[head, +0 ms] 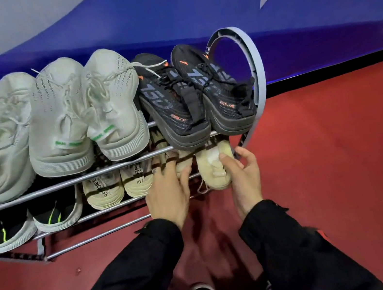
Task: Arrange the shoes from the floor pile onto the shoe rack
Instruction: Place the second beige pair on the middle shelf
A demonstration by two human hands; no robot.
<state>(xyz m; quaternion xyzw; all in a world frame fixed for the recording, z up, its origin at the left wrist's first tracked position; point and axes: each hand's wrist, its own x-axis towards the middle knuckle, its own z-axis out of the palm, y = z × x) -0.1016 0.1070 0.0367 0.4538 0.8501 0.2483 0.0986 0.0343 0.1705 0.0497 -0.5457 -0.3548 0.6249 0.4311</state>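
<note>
Shoes fill shoe rack (112,167) left of both hands. Left hand (168,195) flat, fingers spread on tan shoe (183,161) just ahead, not gripping. Right hand (244,176) clasps cream shoe (213,171) by heel, lower tier, rack's right end. Long axis points away from hand, toe inward; push forward likely seats it.

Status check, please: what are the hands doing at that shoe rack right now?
Right hand gripping cream shoe at lower shelf. Left hand on its neighbour. Nothing blocking.

Black-and-orange sneakers (198,92), white sneakers (57,117), cream shoe (212,166), red floor (341,156), blue-and-white wall (161,9).
</note>
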